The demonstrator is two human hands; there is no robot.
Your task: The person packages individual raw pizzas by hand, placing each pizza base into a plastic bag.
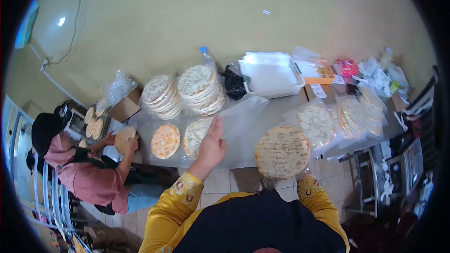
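Note:
My left hand (213, 146) is raised over the table's near side, its fingers together against a clear plastic bag (243, 115) that stretches out to the right. Held up by my right hand (304, 174), a round pizza crust (282, 153) shows its browned, streaked face to me; most of that hand is hidden behind it. Just behind my left hand lies a cheese-topped pizza (194, 137), partly covered. To its left is a pizza with orange topping (165, 141). Bagged white-topped pizza (316, 124) lies to the right of the crust.
Two stacks of wrapped pizzas, a left one (161, 96) and a taller one (199, 89), stand at the back. Beside them are a white tray (274, 94), a black bag (232, 83) and a bottle (206, 56). On the left, a co-worker (89, 178) holds another pizza (125, 140).

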